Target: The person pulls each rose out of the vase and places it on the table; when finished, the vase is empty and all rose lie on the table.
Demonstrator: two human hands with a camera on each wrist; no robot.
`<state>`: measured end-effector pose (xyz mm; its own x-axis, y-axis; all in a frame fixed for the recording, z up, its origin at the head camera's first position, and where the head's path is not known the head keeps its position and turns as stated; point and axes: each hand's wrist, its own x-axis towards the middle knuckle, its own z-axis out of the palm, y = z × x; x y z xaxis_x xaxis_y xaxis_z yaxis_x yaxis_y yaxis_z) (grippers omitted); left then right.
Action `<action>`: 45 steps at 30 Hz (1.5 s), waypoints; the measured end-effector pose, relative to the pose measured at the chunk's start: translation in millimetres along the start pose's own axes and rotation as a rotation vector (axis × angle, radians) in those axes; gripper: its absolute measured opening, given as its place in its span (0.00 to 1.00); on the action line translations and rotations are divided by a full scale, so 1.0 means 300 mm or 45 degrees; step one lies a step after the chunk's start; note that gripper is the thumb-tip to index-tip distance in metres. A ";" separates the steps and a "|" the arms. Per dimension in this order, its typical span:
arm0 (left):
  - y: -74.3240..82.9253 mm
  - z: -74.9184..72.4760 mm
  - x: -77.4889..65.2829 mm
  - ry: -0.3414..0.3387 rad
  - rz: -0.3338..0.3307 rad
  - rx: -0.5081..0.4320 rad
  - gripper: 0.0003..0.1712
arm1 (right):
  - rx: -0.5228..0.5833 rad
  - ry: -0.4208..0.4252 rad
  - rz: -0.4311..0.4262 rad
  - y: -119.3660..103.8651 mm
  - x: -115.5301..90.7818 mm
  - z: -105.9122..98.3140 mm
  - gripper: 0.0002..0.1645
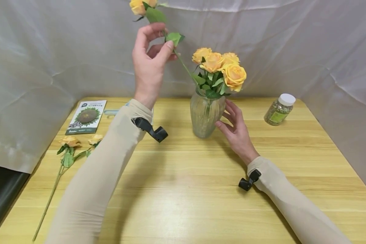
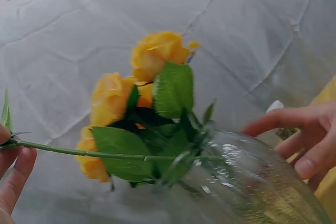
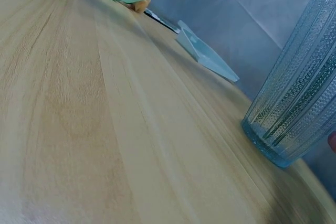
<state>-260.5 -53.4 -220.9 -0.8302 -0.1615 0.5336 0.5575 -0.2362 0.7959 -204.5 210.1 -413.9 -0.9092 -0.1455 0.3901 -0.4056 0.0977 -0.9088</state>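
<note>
My left hand [image 1: 150, 62] pinches the green stem of a yellow rose [image 1: 141, 6] between thumb and fingers, above and left of a ribbed glass vase [image 1: 202, 117]. That rose's stem [image 2: 94, 153] slants down to the vase mouth, its lower end inside the rim. Several yellow roses [image 1: 234, 76] stand in the vase with their leaves. At the vase's right side, my right hand [image 1: 239, 134] holds the glass, thumb in front and fingers behind. In the right wrist view, only a fingertip shows beside the vase [image 3: 299, 93].
Yellow roses [image 1: 68, 142] lie at the table's left, partly behind my left sleeve. Behind them is a seed packet [image 1: 86, 117] with a sunflower picture. A light-blue tray-like object [image 3: 205, 51] is partly hidden in the head view. A white-capped jar [image 1: 279, 110] stands at right.
</note>
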 end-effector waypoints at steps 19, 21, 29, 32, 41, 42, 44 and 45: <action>0.171 -0.137 0.033 0.110 0.079 -0.080 0.20 | 0.024 -0.001 -0.012 0.003 0.008 0.016 0.48; 0.177 -0.177 0.031 0.088 0.071 -0.027 0.20 | 0.022 -0.004 -0.008 0.002 0.008 0.016 0.48; 0.135 -0.369 -0.026 -0.072 -0.118 0.209 0.22 | 0.011 0.001 0.000 -0.001 0.004 0.009 0.49; 0.117 -0.439 -0.068 -0.135 -0.212 0.250 0.23 | 0.005 0.003 -0.001 -0.001 0.003 0.009 0.49; 0.104 -0.602 -0.216 -0.327 -0.432 0.591 0.21 | -0.007 0.010 0.005 -0.002 0.002 0.011 0.49; 0.101 -0.616 -0.233 -0.357 -0.449 0.651 0.20 | -0.006 0.010 0.005 -0.003 0.003 0.011 0.49; 0.097 -0.642 -0.266 -0.427 -0.484 0.744 0.20 | -0.004 0.008 0.005 -0.003 0.004 0.012 0.49; 0.094 -0.654 -0.283 -0.461 -0.507 0.783 0.20 | -0.004 0.006 0.005 -0.003 0.004 0.011 0.49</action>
<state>-173.9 -234.3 -299.8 -0.9738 0.1681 0.1531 0.2067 0.3741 0.9040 -204.9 206.5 -413.0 -0.9113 -0.1401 0.3872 -0.4022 0.1016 -0.9099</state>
